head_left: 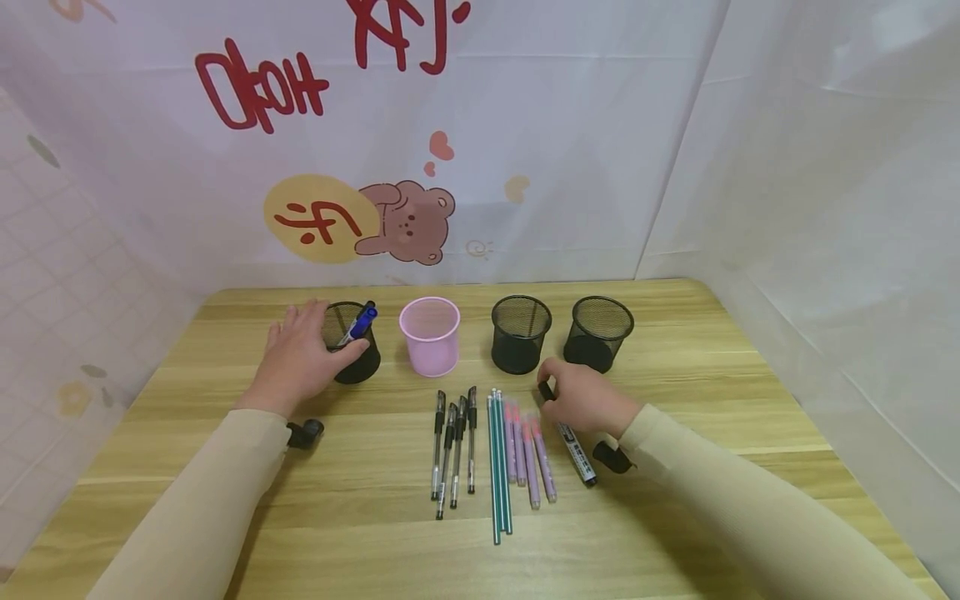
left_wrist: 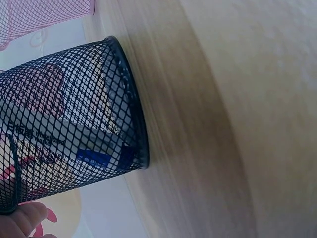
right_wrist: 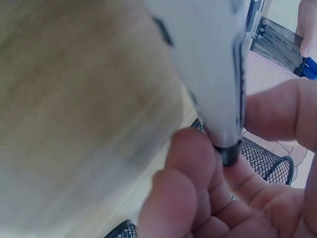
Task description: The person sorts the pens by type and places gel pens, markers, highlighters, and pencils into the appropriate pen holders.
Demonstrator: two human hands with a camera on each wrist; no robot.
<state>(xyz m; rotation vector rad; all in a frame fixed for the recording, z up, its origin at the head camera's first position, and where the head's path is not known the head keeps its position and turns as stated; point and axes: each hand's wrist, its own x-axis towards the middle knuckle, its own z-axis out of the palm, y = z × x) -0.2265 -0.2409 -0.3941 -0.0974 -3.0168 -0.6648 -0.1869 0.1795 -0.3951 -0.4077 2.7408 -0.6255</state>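
Note:
My left hand (head_left: 296,358) rests at the leftmost black mesh pen cup (head_left: 358,367), thumb along its front and fingers spread by its left rim. A blue-capped whiteboard marker (head_left: 363,323) leans inside, beside a black-capped marker (head_left: 370,306). In the left wrist view, fingertips (left_wrist: 29,215) touch the cup's rim, and a marker's blue end (left_wrist: 101,157) shows through the mesh. On the right, my right hand (head_left: 588,396) pinches a white whiteboard marker (head_left: 577,457) with black ends. Its thumb and fingers meet near one end of that marker in the right wrist view.
A pink mesh cup (head_left: 431,342) and two black mesh cups (head_left: 519,354) (head_left: 592,350) stand along the back. Several black gel pens (head_left: 456,450), green pencils (head_left: 498,467) and lilac pens (head_left: 528,454) lie in front. A white printed curtain (head_left: 540,125) hangs behind the table (head_left: 360,508).

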